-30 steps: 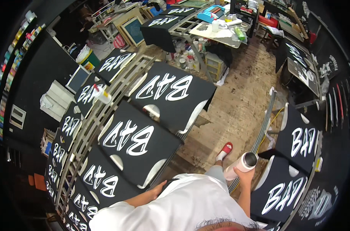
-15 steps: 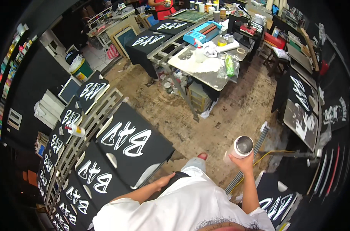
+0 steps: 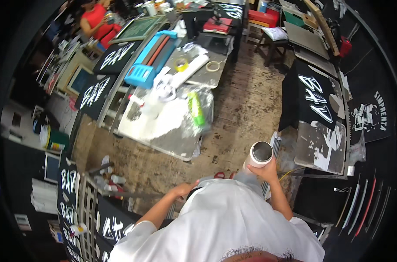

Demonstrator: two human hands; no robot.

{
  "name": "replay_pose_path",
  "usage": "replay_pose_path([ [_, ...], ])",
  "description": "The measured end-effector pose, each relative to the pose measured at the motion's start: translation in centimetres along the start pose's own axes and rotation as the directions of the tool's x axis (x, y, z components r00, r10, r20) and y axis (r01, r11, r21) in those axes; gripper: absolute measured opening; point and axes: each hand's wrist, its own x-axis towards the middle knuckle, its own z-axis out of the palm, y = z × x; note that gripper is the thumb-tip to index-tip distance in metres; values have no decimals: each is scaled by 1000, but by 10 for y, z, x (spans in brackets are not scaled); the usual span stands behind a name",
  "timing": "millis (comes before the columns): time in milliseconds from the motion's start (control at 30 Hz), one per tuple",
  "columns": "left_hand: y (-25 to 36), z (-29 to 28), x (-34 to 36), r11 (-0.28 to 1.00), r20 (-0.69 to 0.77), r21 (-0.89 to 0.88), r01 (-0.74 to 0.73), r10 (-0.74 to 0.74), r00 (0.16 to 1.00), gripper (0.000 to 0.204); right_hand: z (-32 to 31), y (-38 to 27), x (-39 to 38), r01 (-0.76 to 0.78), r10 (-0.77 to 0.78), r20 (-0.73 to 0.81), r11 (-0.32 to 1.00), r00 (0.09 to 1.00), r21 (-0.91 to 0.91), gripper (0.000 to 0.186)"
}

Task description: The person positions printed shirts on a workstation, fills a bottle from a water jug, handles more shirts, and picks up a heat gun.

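The right hand [image 3: 264, 170] holds a pale bottle [image 3: 258, 156], its fingers clamped around the side, below the open top, where the grey inside shows. The bottle is on the near right, raised above the brown floor [image 3: 240, 109]. The left hand [image 3: 183, 190] is at the waist, beside the edge of the white shirt [image 3: 220, 214], well apart from the bottle; whether its fingers are together or apart, I cannot tell. Farther off, a stained desk [image 3: 176, 147] carries a green packet [image 3: 195, 109], with a blue machine [image 3: 141, 75] along its left side. On the far right lies a black shirt [image 3: 294, 98] with white lettering; at the far left is a person in red [image 3: 93, 19].
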Motion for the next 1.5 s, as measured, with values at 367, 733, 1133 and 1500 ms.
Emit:
replay_pose_path([
  [367, 405, -142, 141, 847, -48, -61, -528, 526, 849, 87, -115, 90, 369, -24, 27, 68, 999, 997, -43, 80],
  [733, 727, -265, 268, 535, -245, -394, -747, 722, 647, 36, -163, 43, 776, 466, -447, 300, 885, 843, 8, 81],
  [1133, 1023, -458, 390, 108, -750, -492, -864, 452, 483, 8, -185, 54, 1109, 367, -358, 442, 928, 823, 67, 76],
  [1500, 1062, -593, 472, 825, -823, -158, -543, -414, -389, 96, -149, 87, 1387, 334, -511, 711, 858, 483, 390, 83],
])
